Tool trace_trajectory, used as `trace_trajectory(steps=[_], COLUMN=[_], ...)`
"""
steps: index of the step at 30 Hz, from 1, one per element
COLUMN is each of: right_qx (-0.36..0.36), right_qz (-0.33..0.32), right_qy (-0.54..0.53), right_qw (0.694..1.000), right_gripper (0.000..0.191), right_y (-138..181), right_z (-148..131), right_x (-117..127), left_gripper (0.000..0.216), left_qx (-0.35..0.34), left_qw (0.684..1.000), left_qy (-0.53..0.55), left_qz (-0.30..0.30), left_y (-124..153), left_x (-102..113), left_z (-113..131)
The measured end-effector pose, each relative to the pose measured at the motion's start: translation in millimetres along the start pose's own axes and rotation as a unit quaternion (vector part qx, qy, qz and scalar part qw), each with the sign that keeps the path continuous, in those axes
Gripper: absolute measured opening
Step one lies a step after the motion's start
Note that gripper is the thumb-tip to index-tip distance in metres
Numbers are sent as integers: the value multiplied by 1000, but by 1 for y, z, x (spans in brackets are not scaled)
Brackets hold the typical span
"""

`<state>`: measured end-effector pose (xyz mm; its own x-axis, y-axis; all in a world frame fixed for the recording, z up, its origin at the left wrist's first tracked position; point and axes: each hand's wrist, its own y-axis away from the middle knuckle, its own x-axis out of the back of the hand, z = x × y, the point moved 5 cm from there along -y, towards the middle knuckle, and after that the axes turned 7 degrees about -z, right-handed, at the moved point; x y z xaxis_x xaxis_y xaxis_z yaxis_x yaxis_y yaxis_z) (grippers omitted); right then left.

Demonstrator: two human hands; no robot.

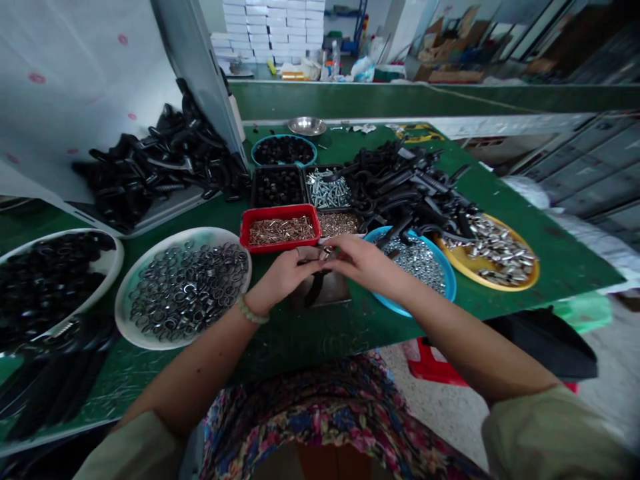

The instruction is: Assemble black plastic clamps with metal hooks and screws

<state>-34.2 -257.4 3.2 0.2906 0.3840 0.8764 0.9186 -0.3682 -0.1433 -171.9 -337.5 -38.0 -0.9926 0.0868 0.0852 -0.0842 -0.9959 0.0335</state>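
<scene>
My left hand (285,277) and my right hand (363,263) meet over the front middle of the table. Between their fingertips is a small shiny metal piece (326,253), which my right thumb and fingers pinch. A dark curved piece (314,290) extends below my left fingers, which close round its upper end; how the two parts join is hidden. Under the hands lies a flat greyish plate (333,293). Just beyond them stand a red tray (244,230) of copper-coloured pins and a tray of small brassy parts (340,222).
A white basin (123,310) of metal rings lies left, beside another basin (117,257) of black parts. To the right are a blue basin (453,287) of small silvery pieces and a yellow basin (534,277) of metal sleeves. Black handles (400,187) are heaped behind.
</scene>
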Motion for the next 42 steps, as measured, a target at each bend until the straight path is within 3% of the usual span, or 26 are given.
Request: trace_trajectory(steps=[2, 5, 7, 9, 10, 12, 14, 15, 18, 21, 28, 34, 37, 39, 42], right_qx=[-40, -101, -75, -31, -25, -60, -122, -144, -149, -160, -189, -184, -185, -196, -212], right_qz=[9, -36, -86, -87, -46, 106, 243, 260, 147, 70, 45, 0, -42, -27, 52], right_qy=[103, 292, 322, 254, 193, 46, -103, -174, -371, -463, -465, -395, -357, -375, -418], right_qw=[994, 950, 940, 963, 980, 992, 957, 939, 905, 869, 863, 900, 915, 906, 882], right_gripper=[26, 28, 23, 19, 18, 21, 28, 30, 36, 44, 48, 45, 41, 40, 42], right_y=[14, 37, 44, 42, 38, 32, 32, 31, 24, 21, 16, 15, 14, 15, 18], right_z=[36, 103, 134, 142, 139, 122, 95, 79, 24, -10, -20, -30, -34, -35, -34], right_x=[14, 22, 19, 19, 23, 36, 41, 36, 3, -23, -37, -27, -26, -29, -39], left_gripper=[29, 32, 28, 24, 23, 21, 15, 12, 10, 11, 16, 25, 26, 24, 23], left_qx=[42, 78, 58, 26, 9, -19, -36, -38, -35, -30, -23, -14, -16, -21, -27], left_qw=[994, 986, 996, 987, 967, 912, 882, 886, 927, 957, 965, 909, 904, 920, 941], left_qy=[91, 122, 23, -153, -249, -402, -459, -451, -361, -276, -259, -415, -428, -391, -334], left_qz=[44, 83, 59, 40, 46, 82, 104, 102, 98, 83, 35, 35, 4, 9, 40], left_y=[2, 7, 9, 10, 11, 14, 16, 17, 19, 22, 33, 39, 41, 40, 35], left_x=[8, 17, 19, 19, 20, 20, 18, 16, 12, 6, -9, -4, -8, -12, -21], left_z=[-1, -4, 1, 10, 16, 28, 33, 33, 26, 20, 28, 22, 24, 27, 27])
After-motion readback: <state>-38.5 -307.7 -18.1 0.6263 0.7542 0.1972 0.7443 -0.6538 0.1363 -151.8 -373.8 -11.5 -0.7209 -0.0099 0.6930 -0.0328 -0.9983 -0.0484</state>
